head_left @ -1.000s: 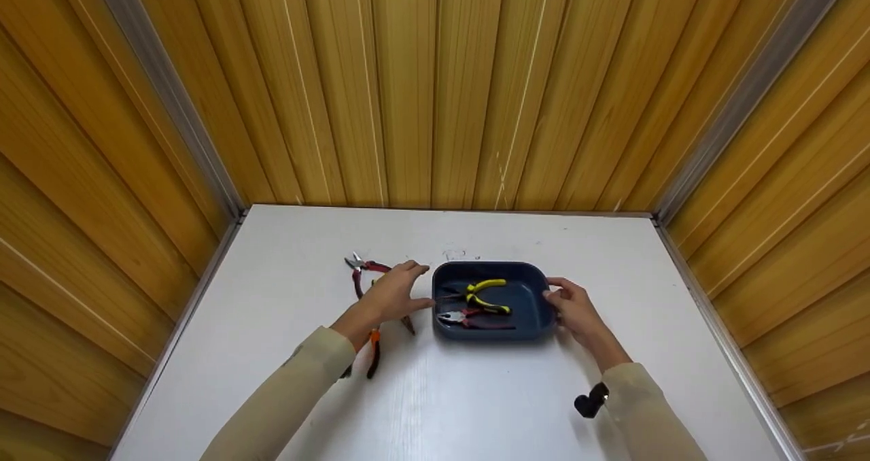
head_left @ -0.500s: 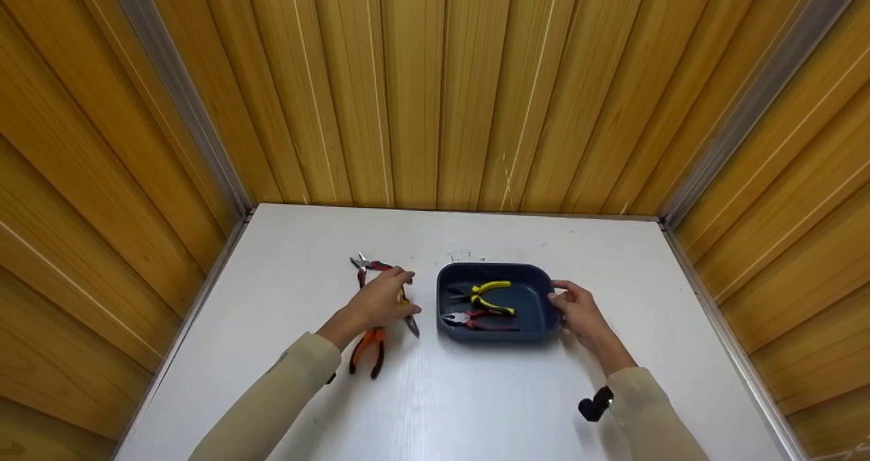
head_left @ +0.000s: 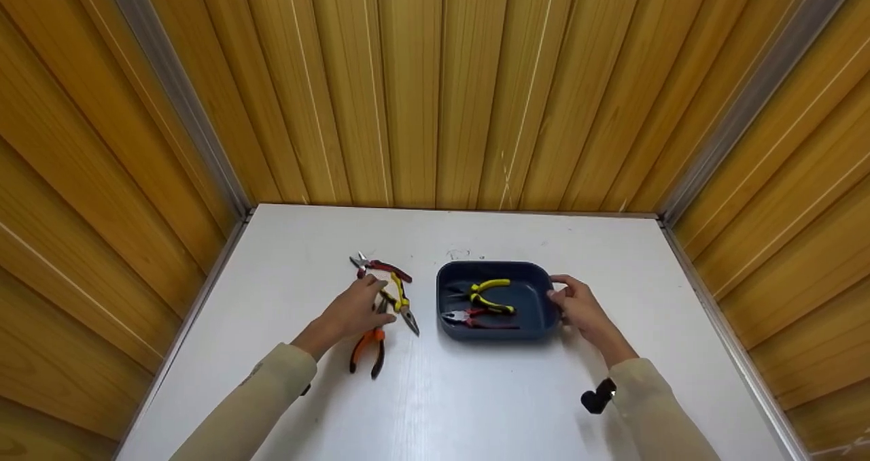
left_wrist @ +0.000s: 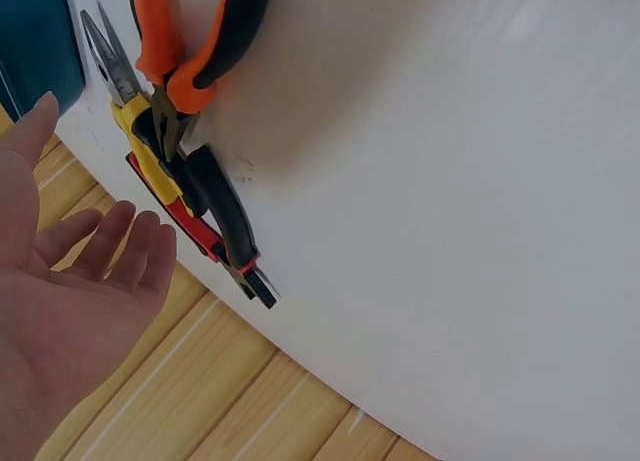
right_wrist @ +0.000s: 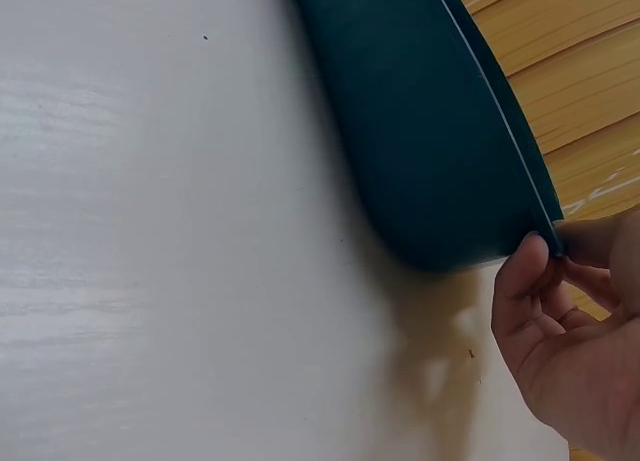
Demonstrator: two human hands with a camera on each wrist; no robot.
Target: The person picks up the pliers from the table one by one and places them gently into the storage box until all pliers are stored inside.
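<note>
My left hand is over several pliers on the table, fingers loosely bent and holding nothing; the left wrist view shows its open palm apart from the tools. Nearest it are orange-and-black pliers, yellow-and-black long-nose pliers and red-and-black cutting pliers, partly hidden by the hand. A dark blue box stands to their right. Inside lie yellow-and-black pliers and red-handled pliers. My right hand pinches the box's right rim between thumb and fingers, also visible in the right wrist view.
A white table carries everything. Wood-patterned panels rise at its back and both sides, with metal strips at the corners. A small black device sits at the right wrist.
My left hand has drawn back leftward from beside the box to above the pliers, uncovering the yellow-and-black and orange ones. The right hand keeps its pinch on the box rim.
</note>
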